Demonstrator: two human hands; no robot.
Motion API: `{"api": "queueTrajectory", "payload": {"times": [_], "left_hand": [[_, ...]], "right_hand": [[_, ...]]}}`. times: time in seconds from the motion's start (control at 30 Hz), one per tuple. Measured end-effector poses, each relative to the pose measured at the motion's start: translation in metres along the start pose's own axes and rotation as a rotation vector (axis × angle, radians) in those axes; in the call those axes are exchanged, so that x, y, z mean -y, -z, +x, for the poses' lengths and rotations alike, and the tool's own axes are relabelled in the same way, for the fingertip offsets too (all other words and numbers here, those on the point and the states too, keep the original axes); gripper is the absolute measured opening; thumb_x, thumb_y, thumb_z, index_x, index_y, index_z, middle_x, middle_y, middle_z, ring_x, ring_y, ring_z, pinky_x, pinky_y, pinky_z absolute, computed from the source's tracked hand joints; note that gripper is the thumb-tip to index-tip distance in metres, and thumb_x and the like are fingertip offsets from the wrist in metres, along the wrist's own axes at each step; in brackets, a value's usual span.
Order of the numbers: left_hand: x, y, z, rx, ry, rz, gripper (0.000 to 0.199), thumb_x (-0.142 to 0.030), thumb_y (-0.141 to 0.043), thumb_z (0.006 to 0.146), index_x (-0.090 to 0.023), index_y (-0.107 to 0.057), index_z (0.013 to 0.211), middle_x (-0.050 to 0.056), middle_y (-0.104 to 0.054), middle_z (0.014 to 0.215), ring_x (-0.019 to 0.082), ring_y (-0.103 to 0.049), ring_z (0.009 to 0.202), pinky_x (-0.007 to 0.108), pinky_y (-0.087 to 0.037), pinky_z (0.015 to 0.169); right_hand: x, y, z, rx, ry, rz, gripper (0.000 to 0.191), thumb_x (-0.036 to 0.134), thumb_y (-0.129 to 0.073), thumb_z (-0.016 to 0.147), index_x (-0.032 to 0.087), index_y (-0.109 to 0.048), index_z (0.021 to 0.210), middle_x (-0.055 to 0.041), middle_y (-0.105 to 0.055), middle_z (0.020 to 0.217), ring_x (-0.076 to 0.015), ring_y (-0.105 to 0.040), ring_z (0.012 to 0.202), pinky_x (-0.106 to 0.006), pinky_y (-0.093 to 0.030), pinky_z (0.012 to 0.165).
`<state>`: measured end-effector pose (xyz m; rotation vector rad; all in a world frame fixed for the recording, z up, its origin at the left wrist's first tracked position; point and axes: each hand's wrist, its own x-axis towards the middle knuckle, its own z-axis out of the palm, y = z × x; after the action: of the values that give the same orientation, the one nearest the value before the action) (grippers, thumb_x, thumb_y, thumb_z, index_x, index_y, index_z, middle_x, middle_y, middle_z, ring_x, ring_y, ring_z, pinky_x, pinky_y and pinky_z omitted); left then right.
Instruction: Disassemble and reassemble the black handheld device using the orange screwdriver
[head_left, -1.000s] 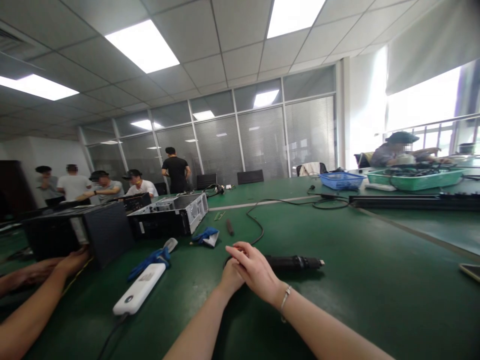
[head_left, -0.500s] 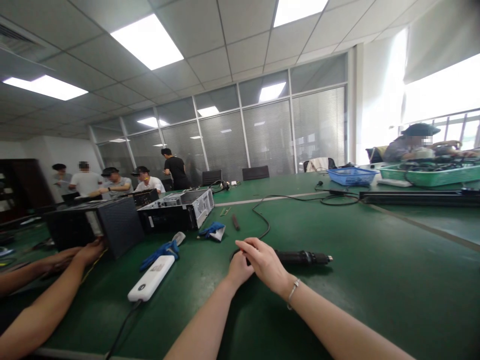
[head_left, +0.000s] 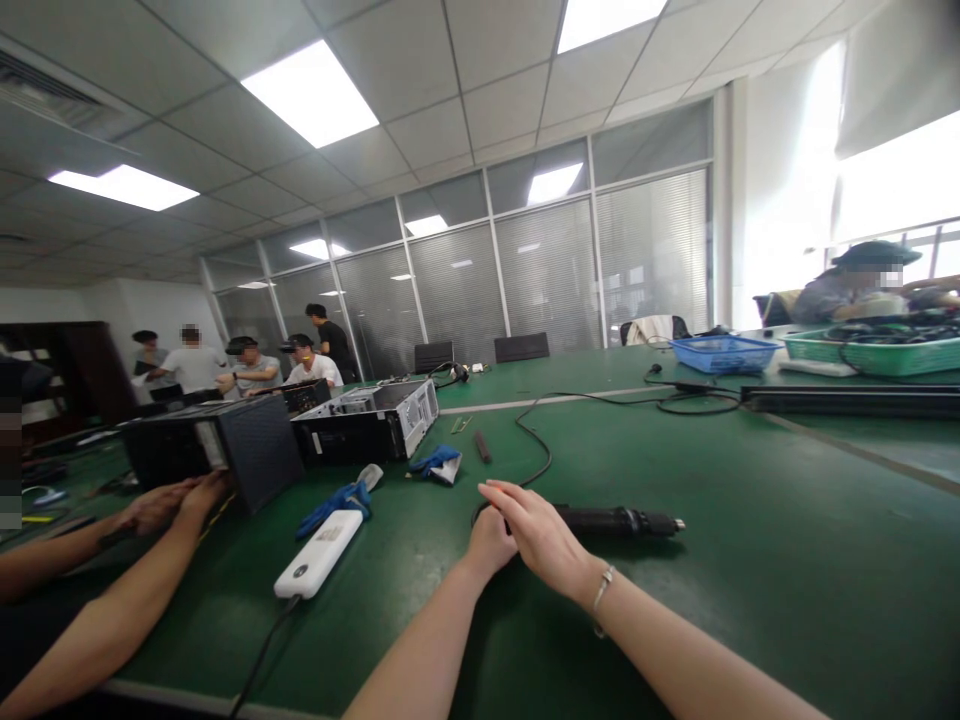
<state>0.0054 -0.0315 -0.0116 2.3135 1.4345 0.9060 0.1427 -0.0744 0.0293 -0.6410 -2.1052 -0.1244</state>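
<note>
My left hand is closed in a fist at the middle of the table, partly covered by the other hand; whether anything is inside it is hidden. My right hand lies across it with fingers stretched out flat and together, a bracelet at the wrist. Just behind both hands a black electric screwdriver rests on its side, its tip pointing right. Its rear end is hidden behind my fingers. A black cord runs from there to the back of the table.
On the green table lie a white power adapter and blue gloves. At left, a co-worker's hands reach into a black computer case. An opened computer chassis stands behind. Blue and green baskets sit back right.
The view has turned slightly left, so things appear shifted to the right. My hands keep the same pose, one over the other, and the screwdriver stays in place.
</note>
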Motion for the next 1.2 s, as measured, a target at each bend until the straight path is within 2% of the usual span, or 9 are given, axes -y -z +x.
{"api": "queueTrajectory", "payload": {"times": [0.17,0.4,0.53,0.67,0.8,0.9,1.0,1.1,1.2], "left_hand": [[0.002,-0.002,0.002,-0.047,-0.031,0.016,0.032,-0.011,-0.053,0.074,-0.010,-0.062,0.104,0.015,-0.068,0.104,0.032,-0.064,0.094,0.039,-0.051,0.085],[0.002,0.001,0.000,-0.065,-0.038,-0.089,0.027,-0.018,-0.059,0.074,-0.014,-0.062,0.101,0.009,-0.069,0.100,0.026,-0.064,0.093,0.033,-0.052,0.083],[0.001,0.005,-0.001,-0.009,-0.054,-0.160,0.018,-0.017,-0.059,0.075,-0.016,-0.063,0.092,0.004,-0.070,0.092,0.022,-0.065,0.088,0.030,-0.051,0.082],[-0.004,0.010,-0.003,-0.008,-0.074,-0.153,0.036,-0.020,-0.068,0.070,-0.020,-0.059,0.105,0.002,-0.069,0.099,0.020,-0.064,0.090,0.028,-0.049,0.083],[-0.010,0.014,-0.005,-0.035,-0.072,-0.100,0.042,-0.024,-0.075,0.067,-0.022,-0.059,0.106,0.002,-0.068,0.102,0.022,-0.063,0.095,0.031,-0.047,0.088],[-0.013,0.016,-0.007,-0.031,-0.077,-0.082,0.042,-0.025,-0.075,0.067,-0.023,-0.059,0.106,0.003,-0.068,0.104,0.022,-0.063,0.096,0.032,-0.046,0.089],[-0.014,0.018,-0.009,-0.023,-0.095,-0.066,0.043,-0.024,-0.075,0.068,-0.023,-0.059,0.108,0.003,-0.067,0.107,0.023,-0.062,0.099,0.032,-0.046,0.091],[-0.015,0.020,-0.009,-0.013,-0.109,-0.061,0.047,-0.022,-0.075,0.067,-0.023,-0.058,0.111,0.004,-0.066,0.108,0.023,-0.062,0.100,0.034,-0.045,0.093],[-0.015,0.022,-0.009,0.008,-0.113,-0.056,0.049,-0.022,-0.076,0.066,-0.023,-0.058,0.112,0.003,-0.066,0.109,0.023,-0.062,0.101,0.035,-0.045,0.093]], "right_hand": [[0.000,0.001,0.002,-0.057,-0.034,-0.037,0.046,0.009,-0.041,0.090,0.025,-0.049,0.132,-0.0108,-0.061,0.112,-0.0198,-0.061,0.095,-0.036,-0.054,0.080],[0.006,0.021,0.001,-0.231,-0.011,0.069,0.055,0.021,-0.046,0.093,0.023,-0.027,0.145,-0.0115,-0.060,0.115,-0.0211,-0.059,0.102,-0.038,-0.051,0.088],[0.012,0.046,-0.003,0.019,-0.083,0.171,0.050,0.026,-0.053,0.089,0.023,-0.042,0.137,-0.0088,-0.064,0.107,-0.0187,-0.061,0.091,-0.033,-0.051,0.084],[0.011,0.066,-0.024,0.417,-0.017,0.229,0.045,0.023,-0.062,0.083,0.026,-0.055,0.127,-0.0049,-0.066,0.103,-0.0178,-0.063,0.089,-0.029,-0.050,0.083],[0.008,0.070,-0.048,0.556,-0.039,0.226,0.040,0.021,-0.058,0.085,0.027,-0.059,0.124,-0.0047,-0.066,0.101,-0.0179,-0.062,0.092,-0.028,-0.050,0.083],[-0.001,0.071,-0.052,0.539,-0.096,0.258,0.038,0.027,-0.060,0.085,0.026,-0.060,0.123,-0.0058,-0.065,0.105,-0.0188,-0.062,0.093,-0.030,-0.050,0.084],[-0.021,0.074,-0.047,0.393,-0.196,0.229,0.032,0.034,-0.061,0.085,0.023,-0.064,0.115,-0.0060,-0.066,0.099,-0.0187,-0.063,0.088,-0.031,-0.051,0.080],[-0.050,0.080,-0.046,0.196,-0.351,0.067,0.025,0.033,-0.053,0.089,0.020,-0.067,0.106,-0.0068,-0.066,0.093,-0.0186,-0.062,0.085,-0.032,-0.050,0.080],[-0.077,0.084,-0.053,0.199,-0.441,-0.105,0.030,0.038,-0.059,0.084,0.018,-0.068,0.104,-0.0089,-0.066,0.096,-0.0215,-0.061,0.089,-0.035,-0.048,0.083]]}}
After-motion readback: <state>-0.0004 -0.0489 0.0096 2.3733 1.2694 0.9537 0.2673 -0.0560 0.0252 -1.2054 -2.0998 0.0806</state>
